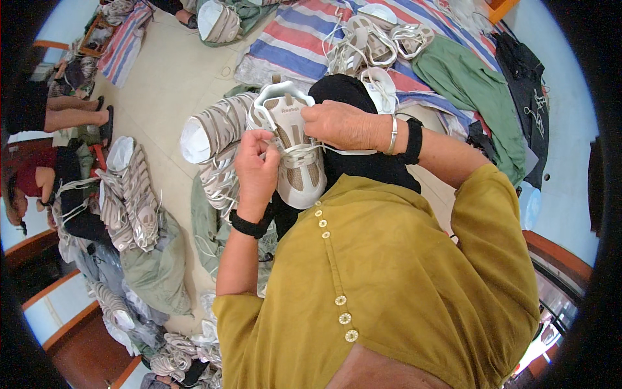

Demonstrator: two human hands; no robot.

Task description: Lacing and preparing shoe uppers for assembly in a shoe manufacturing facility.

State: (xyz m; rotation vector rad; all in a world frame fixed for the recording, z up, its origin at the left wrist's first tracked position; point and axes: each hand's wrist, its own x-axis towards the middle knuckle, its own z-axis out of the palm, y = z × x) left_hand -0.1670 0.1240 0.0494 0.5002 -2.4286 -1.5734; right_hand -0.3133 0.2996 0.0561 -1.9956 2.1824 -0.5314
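Note:
A beige-and-white sneaker (300,170) rests on my lap in front of me, its toe pointing toward me and its tongue facing up. White laces (302,154) cross its lower eyelets, and one lace end trails off to the right. My left hand (256,170) is closed at the shoe's left edge, fingers curled and thumb against them; what lies in the pinch is too small to make out. From the other side, my right hand (343,126) pinches the upper right edge of the sneaker beside the tongue. Its fingertips partly hide that edge.
Nested rows of similar sneakers (220,129) stand close by on my left. More shoes (372,42) lie on a striped sheet (285,48) ahead, beside green cloth (470,97). Further left are another shoe stack (133,201), a green sack (155,266) and other people.

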